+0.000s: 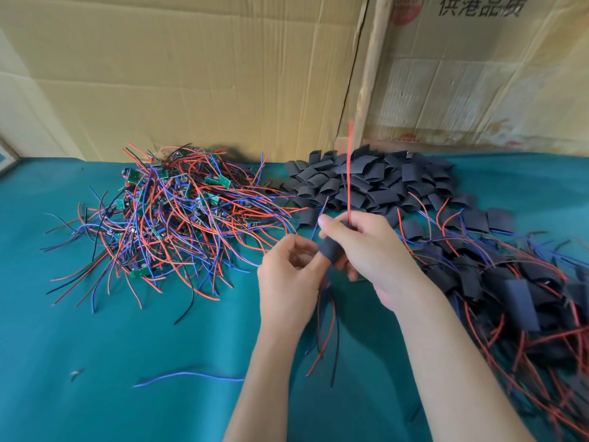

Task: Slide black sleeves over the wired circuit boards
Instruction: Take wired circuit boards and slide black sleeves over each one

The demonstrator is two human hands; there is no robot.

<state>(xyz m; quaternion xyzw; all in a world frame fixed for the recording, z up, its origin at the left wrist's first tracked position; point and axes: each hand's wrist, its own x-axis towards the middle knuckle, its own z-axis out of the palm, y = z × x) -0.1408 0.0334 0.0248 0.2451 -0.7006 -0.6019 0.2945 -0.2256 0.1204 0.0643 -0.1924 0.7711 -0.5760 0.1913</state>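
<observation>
Teal cloth (127, 346) under everything. Tangled pile of wired boards (165, 218) at left, loose sleeve heap (376, 183) behind hands, finished pile (510, 282) at right. Step, by my reading: sleeving mid-way. Right hand (376, 250) pinches matte black sleeve (330, 248) and upright red wire (350, 173); left hand (287, 275), fingers curled, grips board end, wires dangling below. Next: draw sleeve fully over board.

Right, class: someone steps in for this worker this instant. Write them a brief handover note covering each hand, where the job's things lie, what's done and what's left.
Left hand: holds the wires below the black sleeve.
Right hand: grips that sleeve from above; a red wire sticks up past its fingers. The board inside cannot be seen.
Unsleeved boards: tangled pile, far left on the green cloth.
Empty sleeves: heap at the back.
Done: sleeved boards, piled on the right.
Left: seat this sleeve, then work through the large left pile.
</observation>
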